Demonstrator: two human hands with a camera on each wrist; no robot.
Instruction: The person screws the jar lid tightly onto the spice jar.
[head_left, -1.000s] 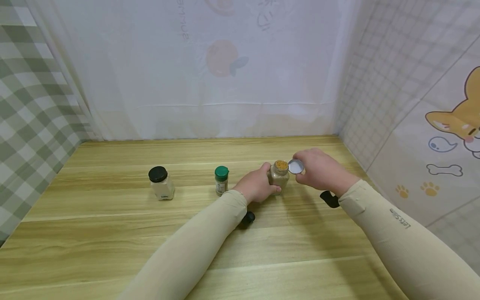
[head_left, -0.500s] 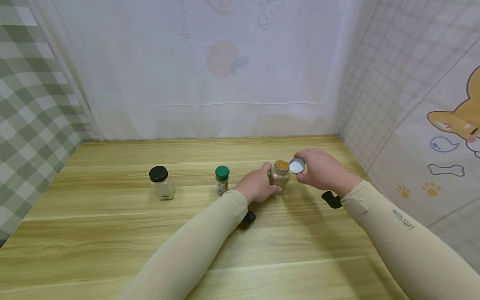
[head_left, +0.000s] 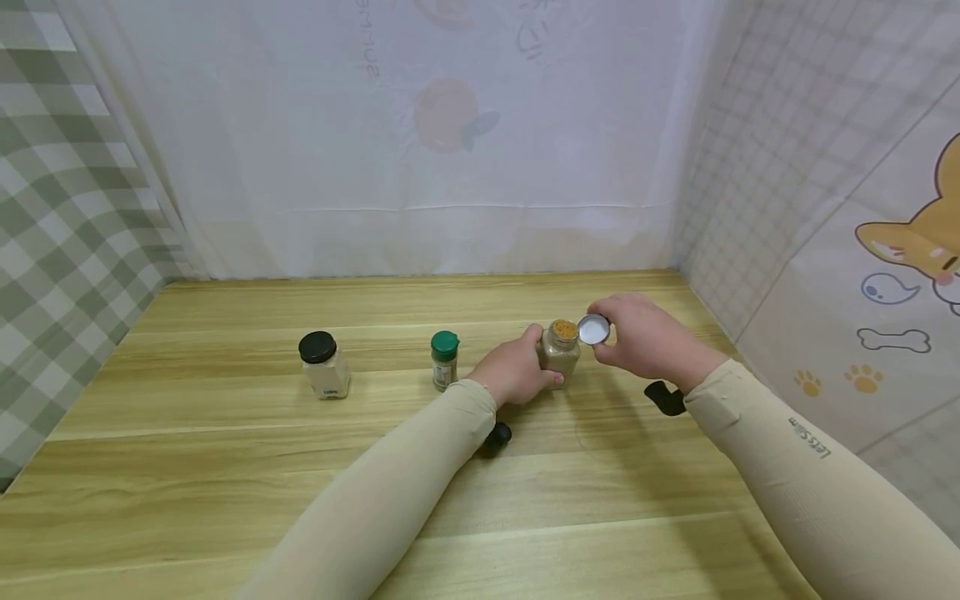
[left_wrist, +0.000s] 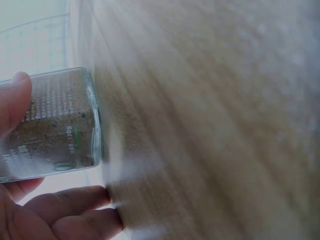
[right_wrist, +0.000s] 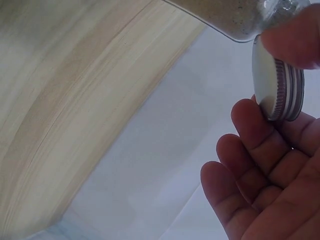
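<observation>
Where the beige left sleeve (head_left: 390, 492) crosses the pale wooden worktop (head_left: 187, 500), it partly hides a small black object (head_left: 499, 434). Beyond it, the left hand (head_left: 513, 368) curls its fingers round an uncapped, square clear-glass jar (head_left: 560, 358) of brown powder (head_left: 565, 330), upright on the worktop, while the right hand (head_left: 645, 337) has its fingers pinching a round silver metal lid (head_left: 593, 329) just beside its mouth. Whitish printed fabric (head_left: 300, 125) hangs behind.

Lid (head_left: 593, 330) higher (only slightly)
</observation>
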